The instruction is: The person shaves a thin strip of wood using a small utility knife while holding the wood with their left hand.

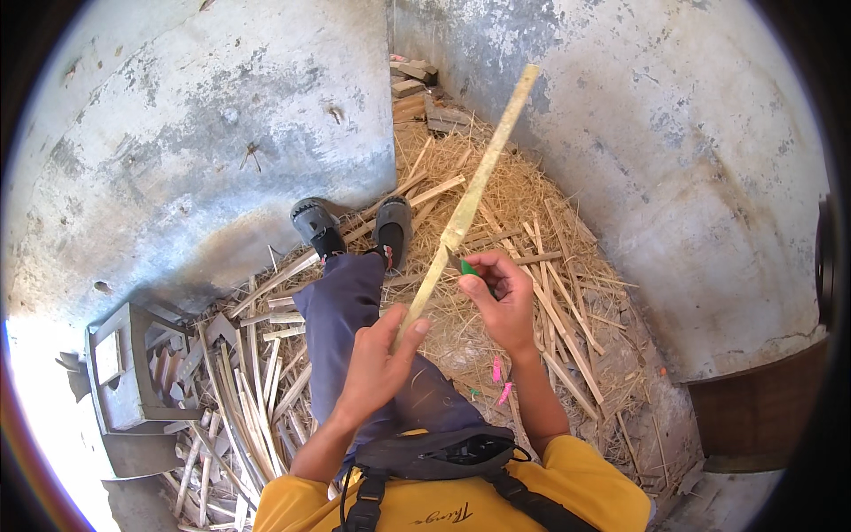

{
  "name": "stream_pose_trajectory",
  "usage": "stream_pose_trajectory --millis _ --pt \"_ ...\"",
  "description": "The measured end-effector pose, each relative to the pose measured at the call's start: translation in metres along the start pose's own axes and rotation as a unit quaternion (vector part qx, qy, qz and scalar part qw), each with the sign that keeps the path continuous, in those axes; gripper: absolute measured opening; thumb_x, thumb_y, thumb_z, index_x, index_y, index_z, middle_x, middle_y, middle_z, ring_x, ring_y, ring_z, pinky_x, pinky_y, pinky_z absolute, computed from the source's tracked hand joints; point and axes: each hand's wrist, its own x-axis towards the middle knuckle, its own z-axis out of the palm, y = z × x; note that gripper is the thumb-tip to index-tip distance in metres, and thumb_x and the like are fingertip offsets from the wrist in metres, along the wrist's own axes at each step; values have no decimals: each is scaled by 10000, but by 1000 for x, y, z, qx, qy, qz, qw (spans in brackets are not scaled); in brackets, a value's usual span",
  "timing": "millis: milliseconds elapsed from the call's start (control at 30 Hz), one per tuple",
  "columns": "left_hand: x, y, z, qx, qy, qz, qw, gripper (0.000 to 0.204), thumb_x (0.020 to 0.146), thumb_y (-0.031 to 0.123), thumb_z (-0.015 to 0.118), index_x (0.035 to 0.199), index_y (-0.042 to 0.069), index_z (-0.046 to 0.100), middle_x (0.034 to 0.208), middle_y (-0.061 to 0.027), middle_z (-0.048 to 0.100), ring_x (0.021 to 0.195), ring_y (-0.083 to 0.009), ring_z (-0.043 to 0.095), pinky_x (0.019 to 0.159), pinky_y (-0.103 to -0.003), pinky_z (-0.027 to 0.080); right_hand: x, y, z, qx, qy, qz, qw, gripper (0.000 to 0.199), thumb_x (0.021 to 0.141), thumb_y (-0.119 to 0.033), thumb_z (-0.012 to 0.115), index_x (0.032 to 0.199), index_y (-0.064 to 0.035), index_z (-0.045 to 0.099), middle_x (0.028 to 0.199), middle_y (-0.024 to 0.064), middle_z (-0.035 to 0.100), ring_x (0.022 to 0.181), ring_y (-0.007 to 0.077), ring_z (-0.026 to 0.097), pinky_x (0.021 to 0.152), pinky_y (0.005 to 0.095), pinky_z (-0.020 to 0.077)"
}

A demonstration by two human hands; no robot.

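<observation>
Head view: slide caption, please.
Left hand grips a pale strip while the right hand holds a green-handled blade close to it, above straw.

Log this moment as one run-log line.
left grip: closed around pale strip, lower part | right grip: holding green-handled knife | blade: at strip, below its knot | around: straw, loose strips

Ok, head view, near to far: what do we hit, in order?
Dark waist bag → left hand → green-handled knife → pile of blocks in the wall corner.
</observation>
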Motion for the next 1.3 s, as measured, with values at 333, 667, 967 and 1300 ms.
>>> stream_pose_trajectory --millis 333,667,967,1300 --pt "-3 19 -2 22 38 18 999 298 1071 212 664 864 14 580 592 16 380 587 -54 317 517 -302 267 -5 2 -26 119 16 -14 993 427 1128 -400 529 1189 5 651 780 -19 500 630 52 411 533 218 328" --pt "-8 32 -4 36 23 22 999 300 1065 194 665 851 10 564 593 -22 337 585 -69 300 512 -313 262 -8 -7 -33 -195 -63 -94 974 370 1138 -304 479 1109 0 688 723 32 602 546 112 511 532 300 406" --pt "-13 38 -5 37 0 5 999 255 1083 194 635 919 4 597 584 -46 354 574 -85 310 510 -325 281 -6 -18 -29 -295 -57 -160 940 293 1126 -242 479 1109 -2 646 900 128 759 658 276 711 621 362 550" --pt "-15 44 -7 43 -32 11 999 247 1118 224 567 1088 1 670 588 -61 424 521 -123 388 533 -338 332 -9 -22 -31 -332 -56 -180 924 257 1114 -209 500 1117 -2 652 899 124 758 643 278 709 590 361 544"
